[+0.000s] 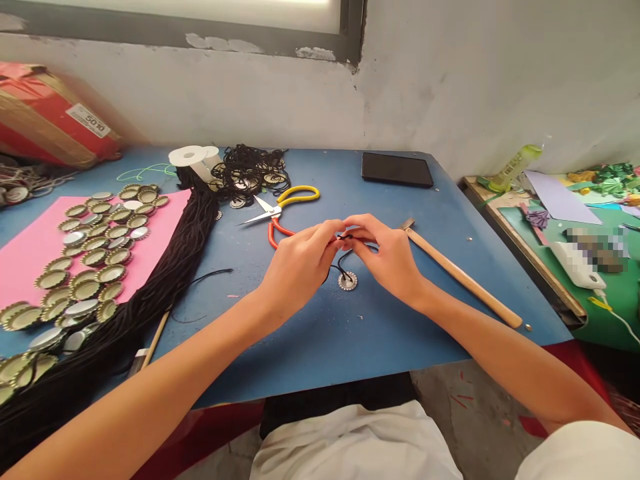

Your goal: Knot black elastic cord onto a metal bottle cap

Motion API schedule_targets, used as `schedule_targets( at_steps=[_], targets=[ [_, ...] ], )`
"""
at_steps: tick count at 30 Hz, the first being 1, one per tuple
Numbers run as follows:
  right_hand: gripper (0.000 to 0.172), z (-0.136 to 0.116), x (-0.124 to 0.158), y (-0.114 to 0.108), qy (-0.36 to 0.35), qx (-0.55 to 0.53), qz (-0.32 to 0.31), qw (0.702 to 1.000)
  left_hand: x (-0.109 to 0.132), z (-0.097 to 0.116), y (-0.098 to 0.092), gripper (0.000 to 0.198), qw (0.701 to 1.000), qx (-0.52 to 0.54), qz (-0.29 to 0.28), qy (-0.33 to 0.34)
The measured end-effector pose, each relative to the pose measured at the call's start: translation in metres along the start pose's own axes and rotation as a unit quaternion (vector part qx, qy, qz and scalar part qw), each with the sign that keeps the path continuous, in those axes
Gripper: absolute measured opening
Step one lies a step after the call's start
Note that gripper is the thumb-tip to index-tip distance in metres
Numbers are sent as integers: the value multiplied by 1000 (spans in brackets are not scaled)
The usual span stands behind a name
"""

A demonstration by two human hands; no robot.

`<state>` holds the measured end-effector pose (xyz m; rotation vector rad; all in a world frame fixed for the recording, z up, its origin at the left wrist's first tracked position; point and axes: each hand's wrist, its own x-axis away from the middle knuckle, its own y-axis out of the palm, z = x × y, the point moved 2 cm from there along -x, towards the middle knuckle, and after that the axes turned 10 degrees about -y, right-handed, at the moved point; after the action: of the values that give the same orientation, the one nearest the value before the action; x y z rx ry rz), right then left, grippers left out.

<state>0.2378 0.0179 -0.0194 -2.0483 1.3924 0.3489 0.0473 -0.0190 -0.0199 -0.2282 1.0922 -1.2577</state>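
Knotting step in hand: black cord (345, 237) pinched by L hand (300, 267) and R hand (387, 257), fingers closed; bottle cap (347, 281) dangles below. Next: knot to be pulled tight, judged.

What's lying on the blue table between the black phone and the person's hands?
Nothing: in the head view, the blue table is bare between the phone and the hands. The scissors lie off to the side.

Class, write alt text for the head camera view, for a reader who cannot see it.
Both hands, left hand and right hand, pinch a black cord threaded to a bottle cap on a blue table. Scissors, a hammer and more bottle caps lie around.
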Motion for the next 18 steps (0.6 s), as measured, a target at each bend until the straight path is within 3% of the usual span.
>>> schedule_targets(
  at_steps=[6, 9, 13, 18],
  targets=[
    [20, -3, 0, 0, -17, 25, -21, 999, -5, -2, -2, 20, 999, 46, -13, -12],
    [18, -2, -2, 0, 17, -15, -36, 999, -9, 0, -5, 15, 994, 91, -13, -59],
    [3, 2, -7, -1, 45, -71, -48, 995, -11, -3, -5, 6, 984, 129, -10, -121],
    [21, 10, -11, -3, 125, -197, -2, 972, -6, -2, -1, 14, 984, 133, -1, -115]
  ],
)
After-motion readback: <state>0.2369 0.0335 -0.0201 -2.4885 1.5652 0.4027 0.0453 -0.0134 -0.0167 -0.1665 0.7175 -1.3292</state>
